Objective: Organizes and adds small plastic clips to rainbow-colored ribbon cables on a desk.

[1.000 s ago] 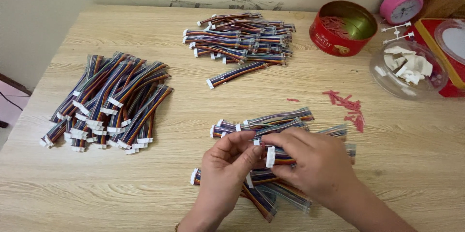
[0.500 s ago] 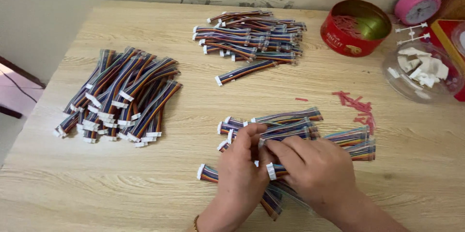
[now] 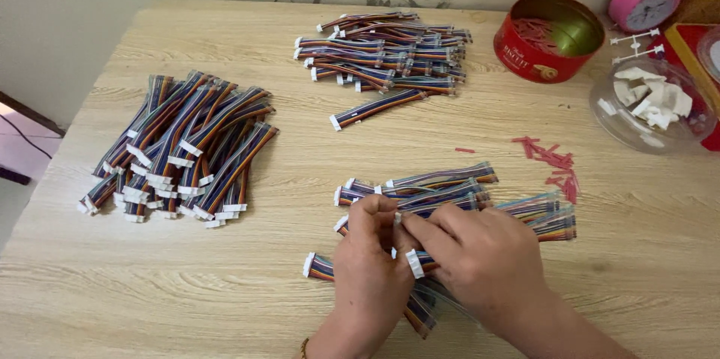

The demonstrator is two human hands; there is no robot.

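Note:
My left hand [image 3: 371, 265] and my right hand [image 3: 480, 254] meet over a small pile of multicoloured ribbon cables [image 3: 450, 190] with white end connectors, near the table's front. Both hands pinch one cable's white connector [image 3: 397, 218] between fingertips. A second connector [image 3: 415, 263] pokes out under my right thumb. Part of the pile is hidden beneath my hands. A large heap of the same cables [image 3: 180, 149] lies at the left, and another heap [image 3: 390, 51] lies at the back centre, with one cable [image 3: 373, 109] lying apart from it.
A red round tin [image 3: 547, 38] holding red bits stands at the back right. A clear bowl [image 3: 651, 108] of white connectors and a pink alarm clock [image 3: 646, 0] stand further right. Red scraps [image 3: 553, 160] are scattered on the wooden table [image 3: 262, 291].
The view has shifted slightly. My hands have stayed on the front pile, with the fingers moving closer together on a connector.

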